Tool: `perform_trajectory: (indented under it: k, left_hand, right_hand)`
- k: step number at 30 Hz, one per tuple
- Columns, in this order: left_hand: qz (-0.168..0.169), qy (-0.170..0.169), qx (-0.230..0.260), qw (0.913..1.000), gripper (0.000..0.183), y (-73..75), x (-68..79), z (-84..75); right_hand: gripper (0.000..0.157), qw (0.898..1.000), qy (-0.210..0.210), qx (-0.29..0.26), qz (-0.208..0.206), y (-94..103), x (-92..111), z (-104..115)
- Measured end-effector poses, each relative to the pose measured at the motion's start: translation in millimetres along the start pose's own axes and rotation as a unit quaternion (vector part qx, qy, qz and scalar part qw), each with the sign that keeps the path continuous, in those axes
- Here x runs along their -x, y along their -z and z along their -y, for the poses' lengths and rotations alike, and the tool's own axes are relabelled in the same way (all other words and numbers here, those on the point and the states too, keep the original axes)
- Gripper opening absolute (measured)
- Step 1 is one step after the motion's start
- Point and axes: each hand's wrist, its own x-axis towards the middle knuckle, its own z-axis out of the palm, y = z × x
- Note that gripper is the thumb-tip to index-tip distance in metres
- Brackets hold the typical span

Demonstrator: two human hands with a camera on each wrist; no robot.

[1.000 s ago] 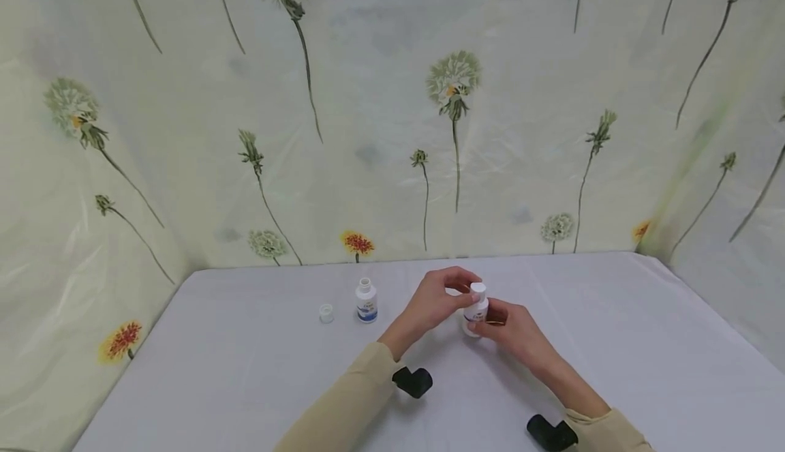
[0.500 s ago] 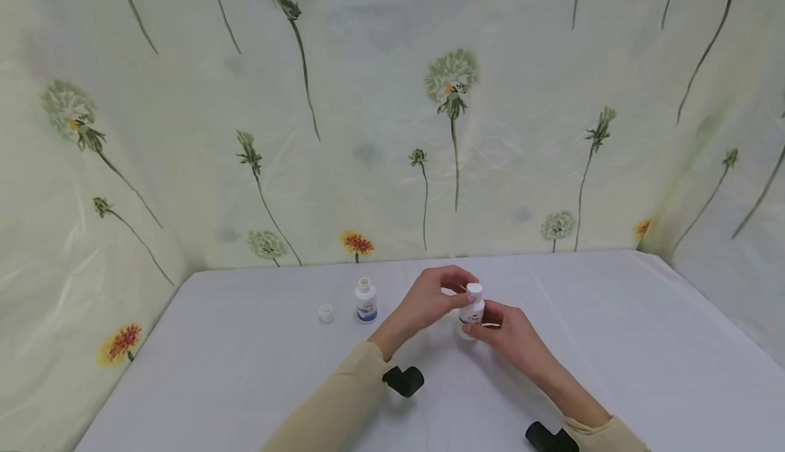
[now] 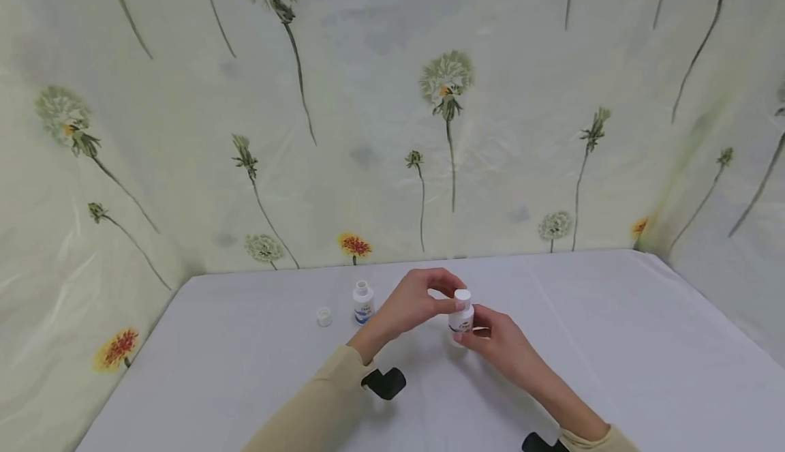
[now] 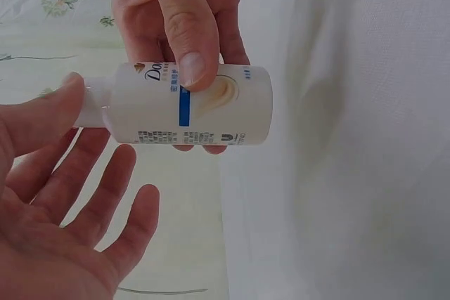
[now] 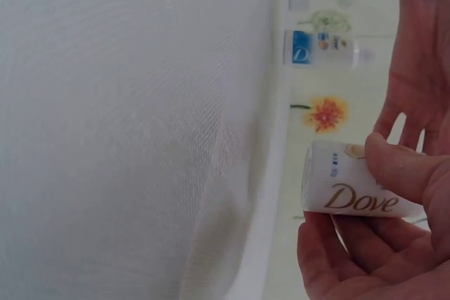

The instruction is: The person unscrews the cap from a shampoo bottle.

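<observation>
Only the right wrist view shows "Dove" (image 5: 362, 200) whole on the held bottle (image 5: 343, 179), between the left hand (image 3: 413, 303) — at ten o'clock, pinching its cap (image 3: 463, 294) — and the right hand (image 3: 505, 344), gripping it at four.

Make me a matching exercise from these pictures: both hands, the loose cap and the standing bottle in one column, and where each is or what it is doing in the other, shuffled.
Column one
1. left hand
2. right hand
3. loose cap
4. standing bottle

Column two
A. upright with its neck uncapped, on the tablecloth
B. gripping the body of the held bottle
C. resting on the tablecloth, left of both bottles in the head view
D. pinching the white cap of the held bottle

Right pairs: 1-D, 2-B, 3-C, 4-A
</observation>
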Motion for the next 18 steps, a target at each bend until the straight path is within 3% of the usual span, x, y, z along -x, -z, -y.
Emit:
perform_trajectory:
  k: [18]
  left_hand:
    - [-0.002, -0.015, 0.016, 0.9998, 0.019, 11.8, 26.8, -5.9]
  right_hand:
    - [0.029, 0.999, 0.009, 0.03, 0.012, -15.1, 7, 14]
